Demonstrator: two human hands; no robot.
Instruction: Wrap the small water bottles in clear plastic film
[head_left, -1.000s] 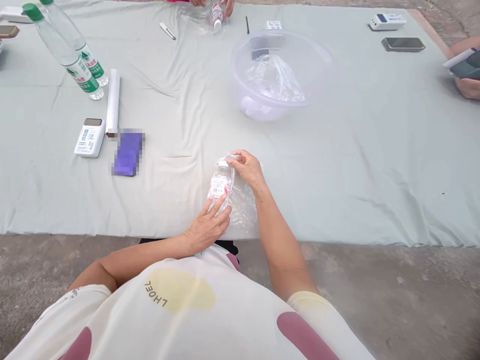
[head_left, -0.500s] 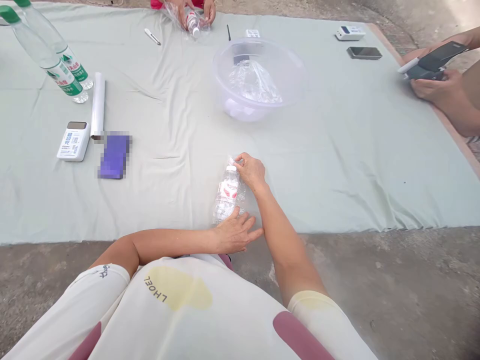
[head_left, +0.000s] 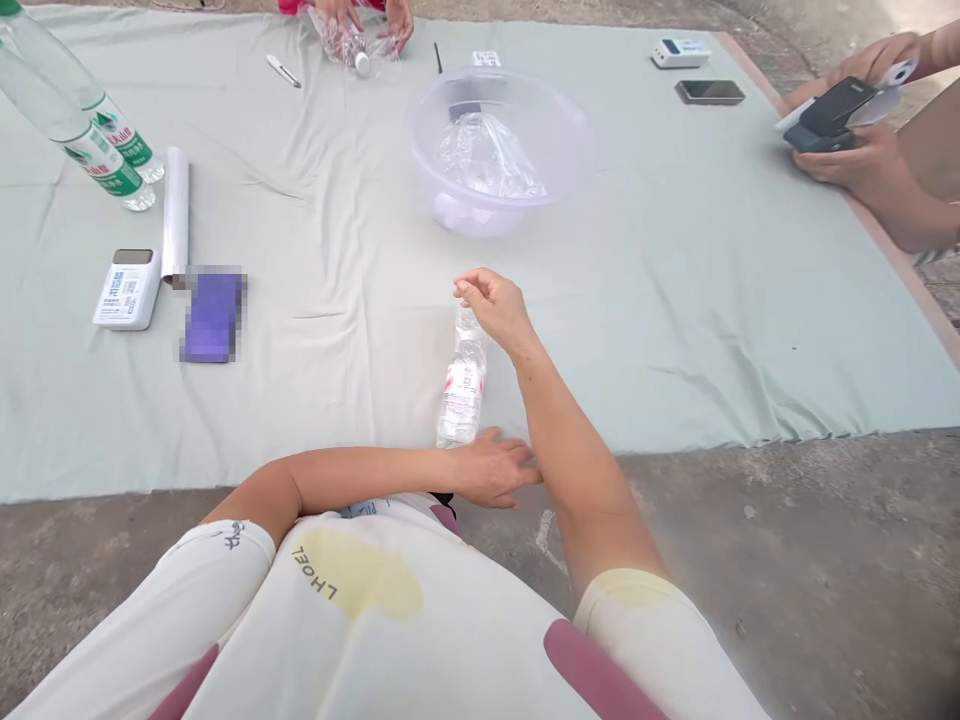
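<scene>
A small clear plastic bottle (head_left: 461,400) with a red and white label lies on the cloth in front of me, cap pointing away. Clear plastic film (head_left: 469,318) surrounds it and stretches out past the cap. My right hand (head_left: 491,305) is closed in a pinch on the far end of that film. My left hand (head_left: 495,470) rests at the table's near edge by the bottle's base, its fingers spread; whether it touches the bottle I cannot tell.
A translucent basin (head_left: 495,195) holding crumpled clear plastic stands beyond my hands. On the left are two large bottles (head_left: 112,160), a white roll (head_left: 176,215), a white device (head_left: 127,290) and a purple packet (head_left: 214,315). Other people's hands work across the table and at the right.
My right hand has drawn the film away from me, and it now looks tighter around the bottle. My left hand has shifted slightly right and towards me. The view has turned a little.
</scene>
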